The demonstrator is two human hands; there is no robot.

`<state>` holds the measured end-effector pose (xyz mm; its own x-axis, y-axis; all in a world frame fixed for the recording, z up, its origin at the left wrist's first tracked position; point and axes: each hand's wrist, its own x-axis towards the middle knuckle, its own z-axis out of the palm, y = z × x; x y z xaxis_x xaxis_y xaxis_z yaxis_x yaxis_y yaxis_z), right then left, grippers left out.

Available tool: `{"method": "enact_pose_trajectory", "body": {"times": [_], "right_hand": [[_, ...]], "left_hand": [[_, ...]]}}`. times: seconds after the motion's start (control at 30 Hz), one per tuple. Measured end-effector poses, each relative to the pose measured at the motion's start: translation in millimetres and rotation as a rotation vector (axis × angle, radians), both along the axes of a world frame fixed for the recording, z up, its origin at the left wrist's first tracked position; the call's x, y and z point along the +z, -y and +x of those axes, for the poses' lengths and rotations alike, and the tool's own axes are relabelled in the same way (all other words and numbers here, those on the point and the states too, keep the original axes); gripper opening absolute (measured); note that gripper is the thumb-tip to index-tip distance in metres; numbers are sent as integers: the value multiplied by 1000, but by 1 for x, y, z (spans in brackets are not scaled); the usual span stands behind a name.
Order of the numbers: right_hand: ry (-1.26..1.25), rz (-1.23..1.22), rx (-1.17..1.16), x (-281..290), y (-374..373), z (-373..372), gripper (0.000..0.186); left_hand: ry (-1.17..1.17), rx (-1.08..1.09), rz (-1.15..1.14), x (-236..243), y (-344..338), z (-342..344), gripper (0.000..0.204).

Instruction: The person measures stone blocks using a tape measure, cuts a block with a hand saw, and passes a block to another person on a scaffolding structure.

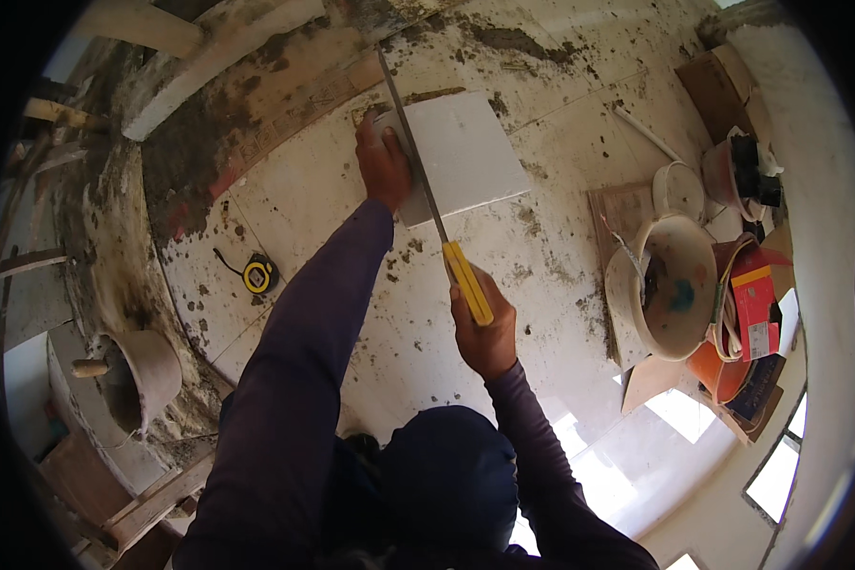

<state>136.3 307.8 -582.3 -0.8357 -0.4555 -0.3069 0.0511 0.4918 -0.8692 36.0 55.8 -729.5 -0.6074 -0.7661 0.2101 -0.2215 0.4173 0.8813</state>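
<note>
A flat white block (470, 152) lies on the dirty pale floor in front of me. My left hand (382, 166) grips its left part, with the thumb pointing away from me beside the blade. In my right hand (487, 332) is the yellow handle of a handsaw (416, 147), the fingers closed around it. The long, thin blade runs away from me across the block's left portion, and its tip reaches past the far edge. How deep the blade sits in the block, I cannot tell. Left of my left forearm lies a yellow and black tape measure (257, 274).
At right stand a round pale tub (674, 285) with residue inside, a red box (756, 313), an orange container (717, 372) and cardboard (717, 90). A white pipe (648, 134) lies beyond them. On the left are a bucket (152, 375) and wooden pieces (161, 494).
</note>
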Motion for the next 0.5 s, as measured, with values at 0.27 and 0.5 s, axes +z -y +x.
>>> {"method": "enact_pose_trajectory", "body": {"times": [0.27, 0.5], "right_hand": [[-155, -68, 13, -13, -33, 20, 40], [-125, -3, 30, 7, -90, 70, 43]], "left_hand": [[13, 17, 38, 2, 3, 1, 47], [28, 50, -16, 1, 13, 4, 46]]}}
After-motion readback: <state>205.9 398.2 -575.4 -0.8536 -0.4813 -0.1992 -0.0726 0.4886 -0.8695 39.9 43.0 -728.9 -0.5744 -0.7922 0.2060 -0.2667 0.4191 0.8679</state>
